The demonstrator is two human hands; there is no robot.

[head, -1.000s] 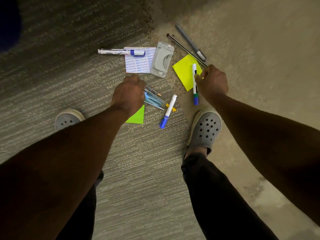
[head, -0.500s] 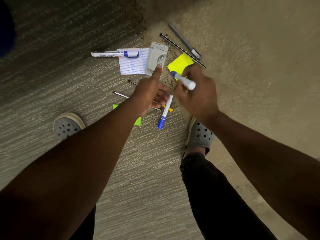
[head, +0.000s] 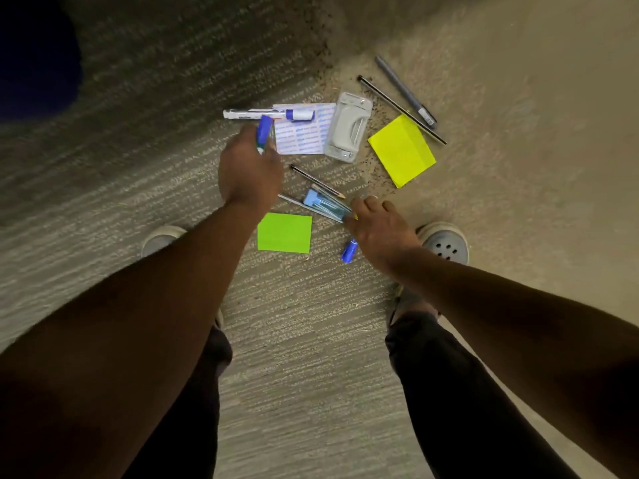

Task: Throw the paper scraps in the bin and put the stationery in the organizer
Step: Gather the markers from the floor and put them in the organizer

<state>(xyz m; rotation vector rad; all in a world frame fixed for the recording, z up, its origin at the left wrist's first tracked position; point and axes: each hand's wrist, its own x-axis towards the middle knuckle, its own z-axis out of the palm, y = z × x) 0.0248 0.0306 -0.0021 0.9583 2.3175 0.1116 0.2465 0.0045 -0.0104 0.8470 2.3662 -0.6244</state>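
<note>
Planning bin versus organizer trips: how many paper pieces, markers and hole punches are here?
Paper pieces: 3
Markers: 3
Hole punch: 1
Total: 7
</note>
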